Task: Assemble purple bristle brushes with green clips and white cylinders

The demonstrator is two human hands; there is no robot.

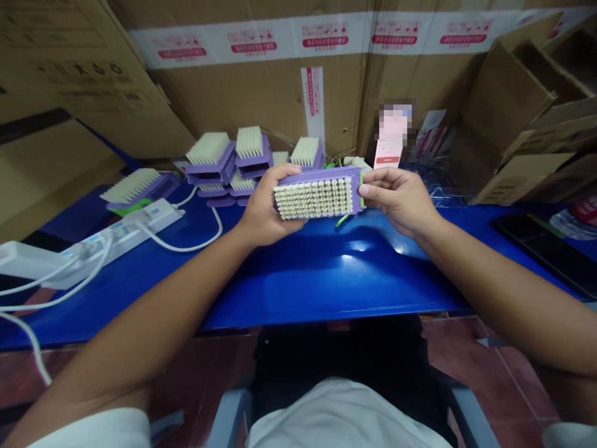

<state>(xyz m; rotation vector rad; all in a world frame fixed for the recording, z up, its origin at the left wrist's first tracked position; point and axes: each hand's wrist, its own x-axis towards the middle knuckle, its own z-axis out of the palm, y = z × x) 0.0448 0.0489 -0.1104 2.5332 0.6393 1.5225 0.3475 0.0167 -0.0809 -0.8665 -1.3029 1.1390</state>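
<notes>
A purple scrub brush [317, 196] with cream bristles is held above the blue table, its bristles turned toward me. My left hand [268, 208] is wrapped round its left end. At the other end, the thumb and fingers of my right hand [401, 196] pinch a thin green piece [362, 188] along the brush's edge; whether it is fixed there I cannot tell. Behind my left hand, several more purple brushes [209, 152] stand stacked, bristles up. Another brush [135, 190] with a green part lies further left. A small green strip [342, 220] lies on the table below the held brush.
A white power strip [116, 239] with cables runs along the left of the blue table [317, 280]. Large cardboard boxes [252, 81] form a wall behind. A lit phone [389, 146] leans at the back, and a dark phone-like slab [541, 252] lies right.
</notes>
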